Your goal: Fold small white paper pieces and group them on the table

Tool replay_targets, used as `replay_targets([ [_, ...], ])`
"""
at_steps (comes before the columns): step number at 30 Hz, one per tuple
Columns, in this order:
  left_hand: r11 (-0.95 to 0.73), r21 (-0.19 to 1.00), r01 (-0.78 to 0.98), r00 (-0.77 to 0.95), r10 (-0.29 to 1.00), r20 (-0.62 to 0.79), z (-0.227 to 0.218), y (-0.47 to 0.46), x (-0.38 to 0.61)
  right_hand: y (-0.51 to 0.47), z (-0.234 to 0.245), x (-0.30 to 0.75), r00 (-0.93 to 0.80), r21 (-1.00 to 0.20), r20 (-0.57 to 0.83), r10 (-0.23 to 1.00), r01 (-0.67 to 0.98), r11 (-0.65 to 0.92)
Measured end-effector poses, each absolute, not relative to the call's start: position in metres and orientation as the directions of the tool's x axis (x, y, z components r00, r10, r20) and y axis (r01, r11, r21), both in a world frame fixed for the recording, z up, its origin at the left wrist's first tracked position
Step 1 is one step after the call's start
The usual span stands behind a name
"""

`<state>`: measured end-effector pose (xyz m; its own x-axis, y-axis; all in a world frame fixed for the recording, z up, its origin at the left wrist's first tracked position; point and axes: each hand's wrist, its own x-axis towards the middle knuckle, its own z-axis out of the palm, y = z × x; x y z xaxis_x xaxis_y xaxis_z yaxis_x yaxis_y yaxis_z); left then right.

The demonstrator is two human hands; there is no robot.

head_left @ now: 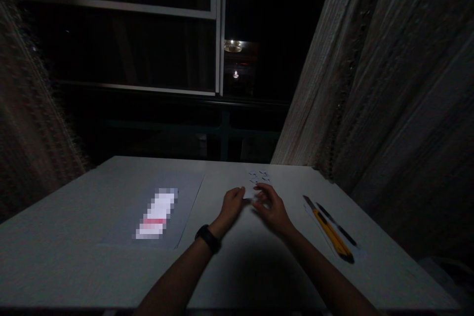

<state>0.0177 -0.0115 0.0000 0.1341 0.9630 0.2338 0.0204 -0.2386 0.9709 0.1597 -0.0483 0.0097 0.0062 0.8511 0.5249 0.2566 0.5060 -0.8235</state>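
Note:
Above the middle of the white table, my left hand, with a dark band on its wrist, is closed. Its thumb and fingers pinch a small piece of paper, hard to make out in the dim light. Close on its right is my right hand, fingers curved and thumb held apart from them, beside the paper. I cannot tell whether its fingertips touch it. Just beyond both hands, several small paper pieces with dark marks lie in a cluster on the table.
A yellow utility knife and a dark, slim pen-like tool lie at the right. On the left, a blurred-out lit screen rests on a paper sheet. Curtains flank a dark window behind the table.

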Motion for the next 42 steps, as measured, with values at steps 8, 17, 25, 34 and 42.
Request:
replay_targets([
  [8,0.062,0.992,-0.108,0.390,0.921,-0.015,-0.006,-0.010,0.017,-0.045,0.005,0.157,0.045,-0.773,0.583,0.811,0.338,0.536],
  [17,-0.108,0.971,-0.213,0.275,0.947,0.166,-0.002,-0.010,0.020,-0.036,-0.001,0.163,0.283,-0.924,0.374,0.883,0.188,0.332],
  [25,-0.191,0.963,-0.190,0.201,0.953,0.228,0.003,-0.013,0.019,-0.034,-0.004,0.165,0.159,-0.947,0.310,0.937,-0.036,0.319],
  [34,-0.075,0.946,-0.317,0.285,0.943,0.170,0.002,-0.013,0.015,-0.034,-0.003,0.167,0.014,-0.961,0.261,0.965,-0.096,0.261],
  [42,-0.151,0.962,-0.227,0.234,0.950,0.205,0.003,-0.014,0.016,-0.039,0.001,0.165,0.040,-0.959,0.209,0.977,-0.185,0.212],
])
